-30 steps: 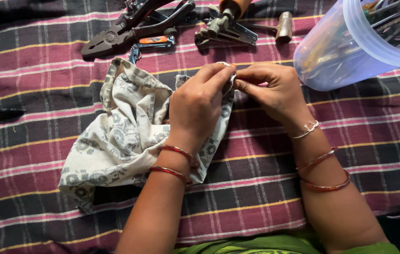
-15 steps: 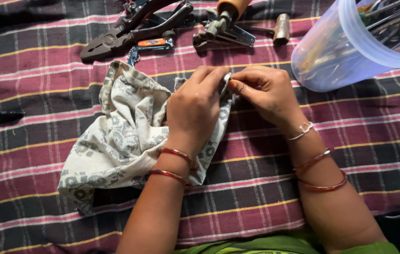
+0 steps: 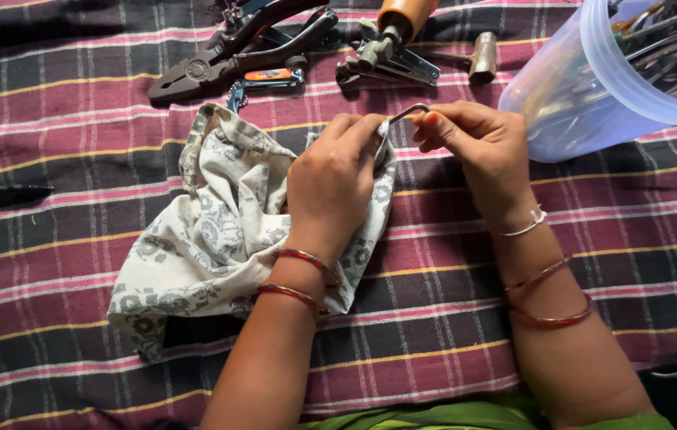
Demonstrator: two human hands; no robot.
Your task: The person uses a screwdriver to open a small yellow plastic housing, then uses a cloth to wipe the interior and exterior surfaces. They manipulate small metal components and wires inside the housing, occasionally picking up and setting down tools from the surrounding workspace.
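Beside the crumpled grey-and-white printed cloth (image 3: 211, 231), at its upper right corner, both hands meet over a thin bent grey metal rod (image 3: 408, 111). Left hand (image 3: 330, 187) lies on the cloth with its fingers closed, pinching cloth and one end of the rod together. Right hand (image 3: 486, 151) is closed too, thumb and forefinger nipping the rod's other end. Against half a second ago, the rod now shows plainly as an arch between the fingertips, where before it was hidden between them; the hands sit in much the same spot on the cloth.

Everything rests on a maroon, black and pink striped woven spread (image 3: 76, 119). Above the cloth lie dark steel pliers (image 3: 235, 56) and a small orange-and-blue tool (image 3: 267, 78). Up and right of the cloth are a wooden-handled metal tool (image 3: 390, 40) and a short brass-coloured metal cylinder (image 3: 483, 57). Farther right of the cloth, a clear plastic tub (image 3: 585, 87) lies tipped on its side with tools inside. Left of the cloth lies a slim black pen-like stick (image 3: 0, 193). Red bangles (image 3: 299, 275) circle both wrists.
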